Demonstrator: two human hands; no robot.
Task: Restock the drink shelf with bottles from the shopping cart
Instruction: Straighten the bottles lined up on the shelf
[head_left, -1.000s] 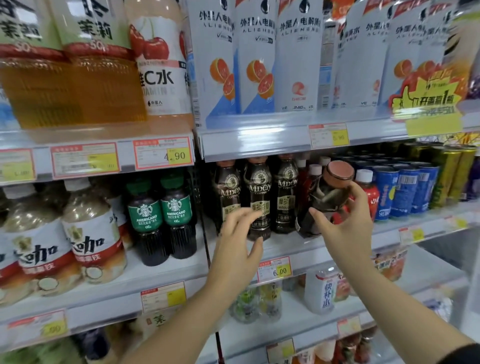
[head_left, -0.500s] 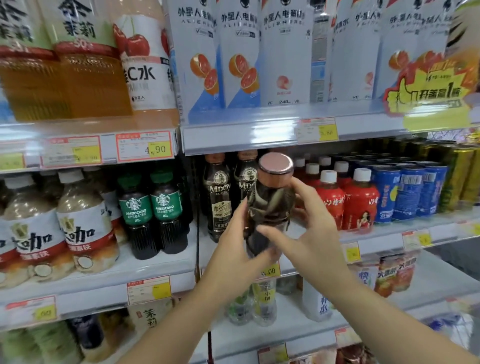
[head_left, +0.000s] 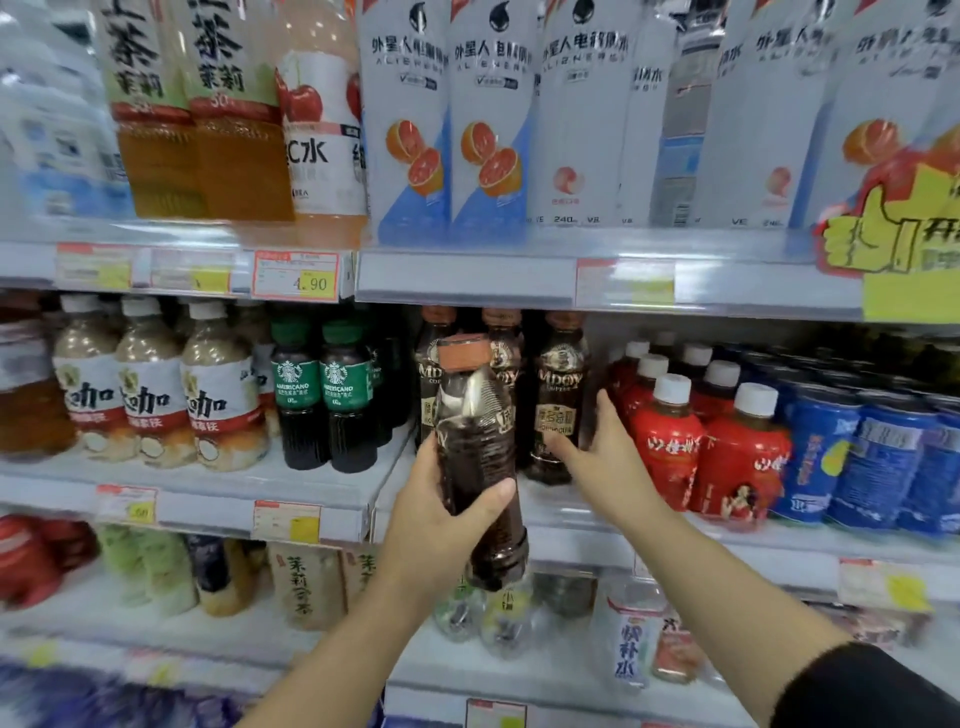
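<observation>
**Coffee bottle held up before the middle shelf**

The left hand (head_left: 436, 519) grips a dark brown plastic coffee bottle (head_left: 478, 457) around its lower half. The thumb lies across the front and the fingers curl round the far side. The bottle is in the air in front of the middle shelf (head_left: 311, 488), tilted a little with its base toward the camera. Its copper-coloured screw cap (head_left: 464, 353) overlaps the row of matching brown bottles standing at the shelf's front.

The right hand (head_left: 608, 457) reaches in beside the rightmost shelved brown bottle with a gold label (head_left: 558, 395). Its fingers are stretched out nearly straight and its thumb is raised apart. The fingertips lie at the bottle's lower label, but whether they press on it is not clear. The hand holds nothing.

Just right of that hand stand red-wrapped bottles with white caps (head_left: 670, 447), and beyond them blue cans (head_left: 883, 457). Left of the brown row stand dark bottles with green labels and green caps (head_left: 296, 405), then pale milky bottles with white caps (head_left: 218, 400).

The shelf above carries tall white bottles printed with grapefruit slices (head_left: 493, 130). A red-bordered price tag reading 4.90 (head_left: 296, 278) is fixed to its front edge.
</observation>
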